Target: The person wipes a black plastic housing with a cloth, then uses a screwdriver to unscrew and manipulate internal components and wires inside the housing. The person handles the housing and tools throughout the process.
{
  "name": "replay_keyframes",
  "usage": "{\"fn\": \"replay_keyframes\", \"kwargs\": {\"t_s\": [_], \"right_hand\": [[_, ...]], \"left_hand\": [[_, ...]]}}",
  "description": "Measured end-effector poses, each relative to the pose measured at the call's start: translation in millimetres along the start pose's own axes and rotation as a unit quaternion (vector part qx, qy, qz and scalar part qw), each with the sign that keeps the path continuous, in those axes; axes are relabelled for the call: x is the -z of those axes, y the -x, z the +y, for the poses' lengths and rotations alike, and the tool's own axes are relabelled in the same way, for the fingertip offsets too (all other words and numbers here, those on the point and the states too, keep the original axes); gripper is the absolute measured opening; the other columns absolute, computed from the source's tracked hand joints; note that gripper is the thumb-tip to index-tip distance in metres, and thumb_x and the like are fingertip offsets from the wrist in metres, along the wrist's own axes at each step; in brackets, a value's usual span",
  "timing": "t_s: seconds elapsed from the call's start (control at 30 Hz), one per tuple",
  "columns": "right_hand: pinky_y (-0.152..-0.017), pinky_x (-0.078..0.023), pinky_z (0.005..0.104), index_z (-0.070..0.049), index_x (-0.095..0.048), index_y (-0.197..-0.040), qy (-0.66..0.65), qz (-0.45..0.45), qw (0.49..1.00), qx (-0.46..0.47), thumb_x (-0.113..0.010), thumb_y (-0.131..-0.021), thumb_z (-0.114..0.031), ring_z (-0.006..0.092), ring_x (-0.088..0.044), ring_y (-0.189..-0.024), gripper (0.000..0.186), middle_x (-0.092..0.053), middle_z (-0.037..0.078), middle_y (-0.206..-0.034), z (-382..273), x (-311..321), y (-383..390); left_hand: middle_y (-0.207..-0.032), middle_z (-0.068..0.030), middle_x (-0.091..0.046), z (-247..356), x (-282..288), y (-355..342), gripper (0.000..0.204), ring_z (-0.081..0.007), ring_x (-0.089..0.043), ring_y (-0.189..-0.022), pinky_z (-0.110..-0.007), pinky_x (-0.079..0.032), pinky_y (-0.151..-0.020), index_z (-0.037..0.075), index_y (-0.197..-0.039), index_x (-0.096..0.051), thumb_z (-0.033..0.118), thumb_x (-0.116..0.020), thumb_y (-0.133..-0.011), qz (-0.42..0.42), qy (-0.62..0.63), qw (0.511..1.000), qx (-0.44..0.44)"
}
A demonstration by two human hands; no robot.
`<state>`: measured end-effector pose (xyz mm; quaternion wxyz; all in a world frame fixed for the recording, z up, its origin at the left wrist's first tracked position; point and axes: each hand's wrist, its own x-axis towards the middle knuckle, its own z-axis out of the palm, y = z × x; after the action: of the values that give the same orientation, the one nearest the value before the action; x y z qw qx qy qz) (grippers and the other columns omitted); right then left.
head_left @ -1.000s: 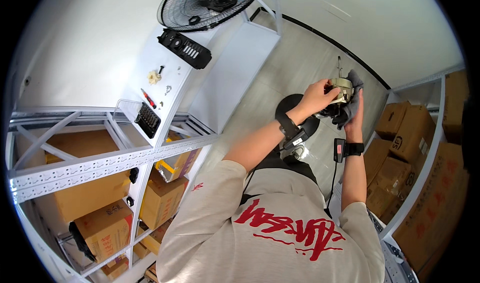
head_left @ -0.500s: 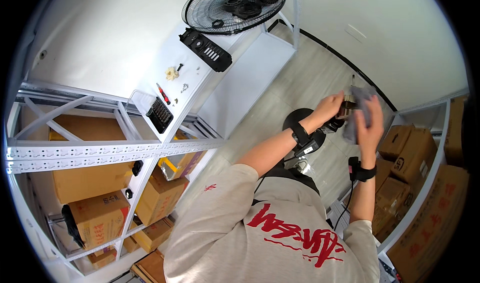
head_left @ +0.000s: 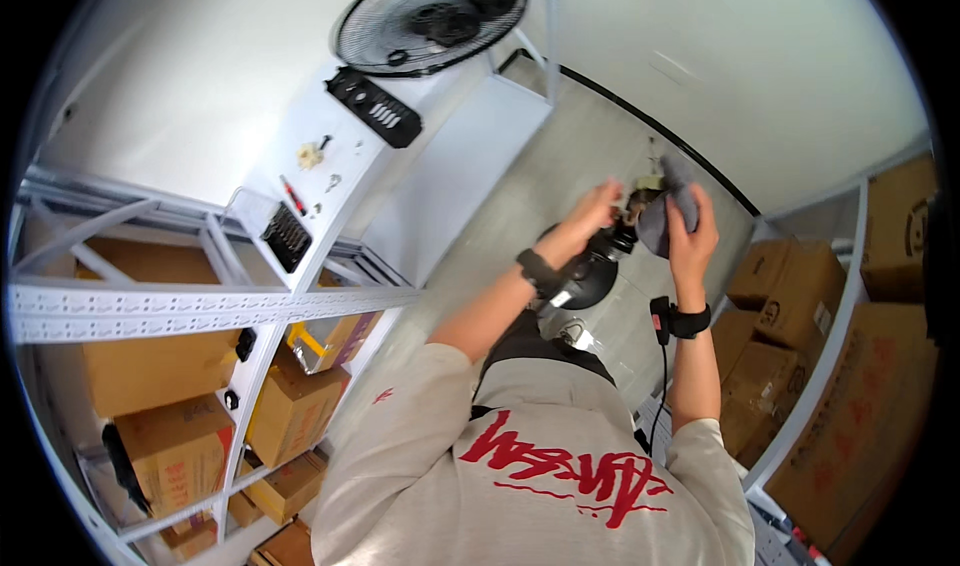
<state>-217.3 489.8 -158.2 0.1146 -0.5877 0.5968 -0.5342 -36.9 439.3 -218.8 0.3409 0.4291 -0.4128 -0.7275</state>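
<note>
A fan motor (head_left: 643, 196), pale metal at the top, is on a black stand with a round base (head_left: 588, 284). My right hand (head_left: 688, 228) grips a grey cloth (head_left: 664, 174), which lies against the motor's right side and hides part of it. Just left of the motor is my left hand (head_left: 596, 209), blurred by motion; I cannot tell whether its fingers are open or closed.
A white shelf (head_left: 445, 171) on the left carries a fan grille (head_left: 378, 26), black panel (head_left: 372, 108), red screwdriver (head_left: 293, 195), small parts and a bit case (head_left: 287, 238). Cardboard boxes (head_left: 162, 376) fill the lower left rack; more boxes (head_left: 800, 286) stand on the right rack.
A second ago my left hand was on the motor; it has moved off to the left. The grey cloth in my right hand has shifted over the motor's side.
</note>
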Motion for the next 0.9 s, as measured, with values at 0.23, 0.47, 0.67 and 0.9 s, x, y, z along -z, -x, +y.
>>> {"fn": "replay_keyframes", "kwargs": {"t_s": [0.23,0.47,0.67,0.9], "right_hand": [[-0.096,-0.046,0.0324,0.001,-0.04,-0.141,-0.397,0.099,0.863,-0.297,-0.062,-0.097,-0.037,0.0191,-0.056,-0.113,0.062,-0.054,0.012,-0.132,55.5,38.5,-9.2],[-0.103,-0.041,0.0321,0.0,-0.041,-0.142,-0.359,0.067,0.859,-0.359,-0.058,-0.099,-0.04,0.0193,-0.053,-0.121,0.061,-0.052,0.01,-0.138,56.7,31.9,17.0],[-0.105,-0.042,0.037,-0.004,-0.038,-0.145,-0.583,0.033,0.779,-0.227,-0.047,-0.103,-0.041,0.0236,-0.052,-0.124,0.057,-0.05,0.01,-0.14,-43.2,41.1,-8.9],[-0.11,-0.04,0.0421,-0.009,-0.036,-0.148,-0.719,-0.182,0.61,-0.28,-0.041,-0.101,-0.053,0.0294,-0.048,-0.129,0.065,-0.045,0.012,-0.146,-117.2,-61.0,0.3]], "left_hand": [[-0.137,-0.0137,-0.056,16.2,-9.1,22.2,0.054,-0.0226,-0.055,-0.124,-0.034,-0.044,-0.1,0.0,-0.139,-0.047,0.04,-0.043,-0.104,0.038,-0.035,0.996,-0.071],[-0.139,-0.0132,-0.053,23.2,-24.6,26.7,0.048,-0.0217,-0.054,-0.124,-0.033,-0.046,-0.099,0.001,-0.142,-0.044,0.03,-0.047,-0.104,0.04,-0.102,0.992,-0.061],[-0.141,-0.0136,-0.05,55.4,-8.5,50.8,0.054,-0.0219,-0.051,-0.127,-0.034,-0.043,-0.103,0.001,-0.145,-0.039,0.026,-0.055,-0.101,-0.031,-0.112,0.977,-0.178],[-0.13,-0.0077,-0.058,107.4,40.4,112.4,0.047,-0.0155,-0.052,-0.119,-0.033,-0.041,-0.103,-0.001,-0.135,-0.049,0.023,-0.063,-0.097,-0.019,0.02,0.984,-0.178]]}}
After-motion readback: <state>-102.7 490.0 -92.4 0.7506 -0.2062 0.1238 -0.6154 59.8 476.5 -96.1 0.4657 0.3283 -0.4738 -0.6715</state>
